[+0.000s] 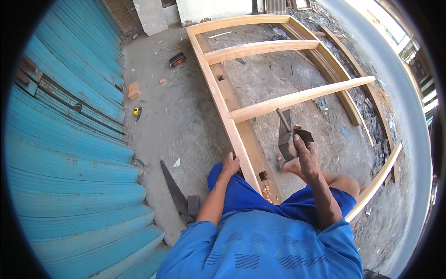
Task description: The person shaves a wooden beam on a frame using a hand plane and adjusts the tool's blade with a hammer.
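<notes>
Right hand: From where I'm standing, the bare right hand [310, 156] is clamping round a dark, blocky tool with a crossing rod [285, 137], probably a hand plane, and is holding it up near a bare foot [289, 165].
Left hand: The bare left hand [230, 165] is resting against the near part of a pale, ladder-shaped wooden frame [214, 88], fingers bending; I cannot tell whether they are gripping. The 2 hands are sitting well apart.
Foot: It is lying just beside the tool, so a loosening 1-handed grip could be sending that weight onto the toes.
Blade: A long, dark, tapering blade [173, 186], seemingly a saw, is lying near the left thigh; a careless knee could be catching its edge.
Footing: The frame could be sliding under a push from 1 side, since I'm seeing no clamp on it.
Frame: It is stretching away from the lap, pale and smooth-looking, showing 3 crosspieces; the nearest is jutting past the right rail.
Plank: A brown wooden plank with 2 square holes [253, 146] is running alongside the left rail, pale curled shavings [266, 191] lying at its near end.
</notes>
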`<state>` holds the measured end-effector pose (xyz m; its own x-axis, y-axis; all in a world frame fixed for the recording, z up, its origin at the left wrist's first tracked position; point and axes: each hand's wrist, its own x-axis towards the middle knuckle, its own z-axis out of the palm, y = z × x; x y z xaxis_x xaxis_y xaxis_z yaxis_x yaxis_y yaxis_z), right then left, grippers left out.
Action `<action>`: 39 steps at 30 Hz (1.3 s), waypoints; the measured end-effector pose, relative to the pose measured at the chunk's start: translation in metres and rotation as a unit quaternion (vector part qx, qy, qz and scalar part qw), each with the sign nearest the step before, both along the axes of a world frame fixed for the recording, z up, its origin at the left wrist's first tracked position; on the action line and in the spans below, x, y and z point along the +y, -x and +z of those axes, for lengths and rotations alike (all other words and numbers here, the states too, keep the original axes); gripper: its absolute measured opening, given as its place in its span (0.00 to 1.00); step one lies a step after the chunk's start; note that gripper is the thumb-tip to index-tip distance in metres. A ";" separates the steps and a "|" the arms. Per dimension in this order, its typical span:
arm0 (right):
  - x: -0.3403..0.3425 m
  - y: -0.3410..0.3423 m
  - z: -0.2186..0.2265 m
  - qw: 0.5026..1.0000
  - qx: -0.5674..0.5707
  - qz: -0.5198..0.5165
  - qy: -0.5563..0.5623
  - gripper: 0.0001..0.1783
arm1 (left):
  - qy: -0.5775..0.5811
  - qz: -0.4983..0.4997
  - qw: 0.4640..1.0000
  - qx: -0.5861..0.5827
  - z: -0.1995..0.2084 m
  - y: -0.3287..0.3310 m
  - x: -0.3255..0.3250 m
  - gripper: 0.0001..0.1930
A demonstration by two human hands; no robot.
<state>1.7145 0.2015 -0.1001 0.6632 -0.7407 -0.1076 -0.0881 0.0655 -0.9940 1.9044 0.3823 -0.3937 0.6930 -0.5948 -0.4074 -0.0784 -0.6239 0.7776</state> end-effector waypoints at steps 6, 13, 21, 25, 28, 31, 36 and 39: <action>-0.014 -0.046 -0.052 0.950 0.084 0.111 0.278 0.43 | 0.044 0.084 0.895 -0.435 0.134 -0.018 0.054 0.51; 0.015 -0.128 -0.142 0.788 0.326 0.351 0.388 0.63 | -0.053 -0.213 0.943 -0.249 0.156 -0.012 0.028 0.69; 0.009 -0.143 -0.199 0.815 0.314 0.389 0.294 0.60 | 0.035 -0.169 0.957 -0.235 0.069 -0.053 0.007 0.72; -0.085 -0.331 -0.215 0.834 0.257 0.322 0.366 0.48 | -0.009 -0.106 0.953 -0.282 0.067 -0.226 -0.099 0.69; -0.127 -0.421 -0.214 0.825 0.215 0.292 0.434 0.46 | -0.011 -0.113 0.953 -0.280 0.063 -0.317 -0.139 0.69; -0.130 -0.401 -0.240 0.808 0.184 0.295 0.476 0.46 | -0.007 -0.114 0.959 -0.258 0.055 -0.296 -0.136 0.73; -0.050 -0.251 -0.187 0.803 0.307 0.410 0.305 0.54 | 0.023 -0.136 0.954 -0.267 0.057 -0.149 -0.055 0.77; -0.008 -0.158 -0.197 0.824 0.256 0.396 0.315 0.58 | 0.053 -0.158 0.962 -0.215 0.062 -0.051 0.002 0.74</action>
<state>1.8727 0.1939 -0.2972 0.9522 -0.1142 -0.2834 -0.2743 -0.7284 -0.6279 1.9557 0.3846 -0.3315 0.5618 -0.8259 -0.0481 -0.5803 -0.4348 0.6886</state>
